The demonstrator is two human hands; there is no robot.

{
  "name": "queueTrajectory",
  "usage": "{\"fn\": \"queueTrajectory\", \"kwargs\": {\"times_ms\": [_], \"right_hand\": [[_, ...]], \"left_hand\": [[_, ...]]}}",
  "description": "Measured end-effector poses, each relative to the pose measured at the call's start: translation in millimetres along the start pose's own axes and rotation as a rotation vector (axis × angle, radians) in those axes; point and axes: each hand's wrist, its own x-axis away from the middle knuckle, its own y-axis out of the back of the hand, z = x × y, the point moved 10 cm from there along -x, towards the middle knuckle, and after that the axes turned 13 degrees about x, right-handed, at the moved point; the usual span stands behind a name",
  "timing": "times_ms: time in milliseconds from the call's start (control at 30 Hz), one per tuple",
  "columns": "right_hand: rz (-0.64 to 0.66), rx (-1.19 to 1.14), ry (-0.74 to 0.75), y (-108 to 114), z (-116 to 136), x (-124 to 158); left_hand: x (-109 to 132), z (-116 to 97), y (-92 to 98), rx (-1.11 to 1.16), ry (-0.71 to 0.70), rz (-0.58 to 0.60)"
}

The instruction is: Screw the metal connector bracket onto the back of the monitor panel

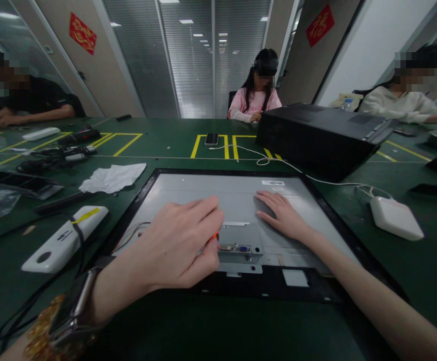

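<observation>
In front of me an opened flat monitor lies on the table, its bare grey metal back up and a black frame around it. My left hand is closed over the metal bracket with the ports, near its left end. A small orange-handled tool shows between these fingers; most of it is hidden, so its exact kind is unclear. Fingers stretched out, my right hand rests flat on the metal back, right of the bracket. Thin wires run out left of the bracket.
A large black case stands behind the monitor at right, with a white adapter and cable nearby. To the left are a white casing piece, crumpled tissue and black cables. A phone lies farther back. Three people sit around the table.
</observation>
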Motion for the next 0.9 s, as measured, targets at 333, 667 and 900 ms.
{"fn": "queueTrajectory", "kwargs": {"times_ms": [333,667,900], "right_hand": [[-0.002,0.011,0.0,0.4,0.8,0.0],[-0.006,-0.008,-0.003,-0.5,-0.3,0.2],[-0.015,-0.011,-0.002,0.6,0.4,-0.2]], "left_hand": [[2.9,8.9,-6.9,-0.02,0.01,-0.109],[2.5,14.5,-5.9,-0.085,0.086,-0.07],[0.2,13.6,-12.7,0.031,0.139,0.035]]}}
